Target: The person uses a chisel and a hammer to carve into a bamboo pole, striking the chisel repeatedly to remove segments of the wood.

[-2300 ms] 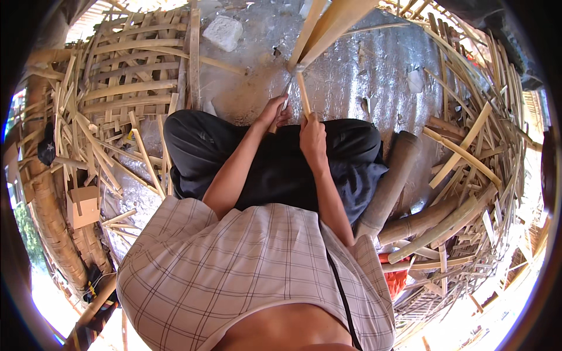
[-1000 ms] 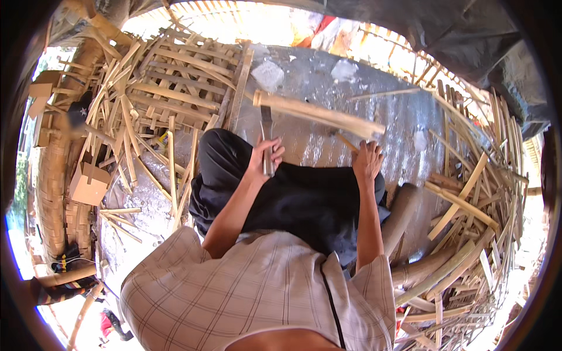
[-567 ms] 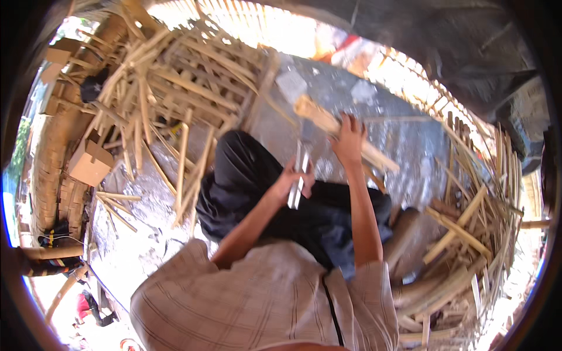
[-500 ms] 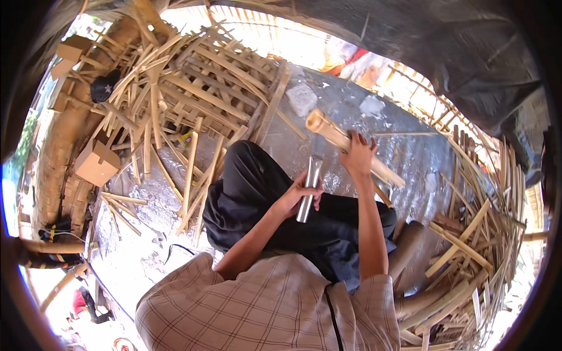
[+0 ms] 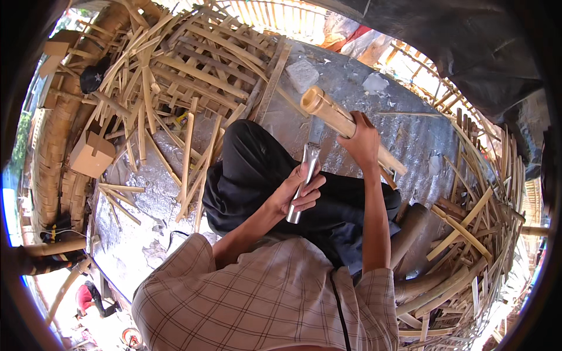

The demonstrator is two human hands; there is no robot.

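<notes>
Over my crossed legs, my left hand (image 5: 301, 190) is wrapped round the shiny metal tube handle of a knife (image 5: 311, 153). Its dull grey blade points away from me and is hard to make out against the floor. To the right, my right hand (image 5: 360, 142) grips a thick bamboo piece (image 5: 331, 114) around its middle. One hollow end of the bamboo tilts toward the far left, and the other slants to the near right past my wrist. The blade lies close to the bamboo's left side; I cannot tell whether they touch.
A pile of bamboo strips and slats (image 5: 205, 76) stands at the far left. More split bamboo (image 5: 468, 245) lies to my right, beside a thick round pole (image 5: 410, 231). Cardboard boxes (image 5: 92, 155) and a dark cap (image 5: 93, 77) sit at the left. A pale block (image 5: 302, 75) rests ahead.
My left hand has drawn slightly left, tilting the knife handle. My right hand has shifted up along the bamboo, its fingers now closed round it. The view has also moved a little.
</notes>
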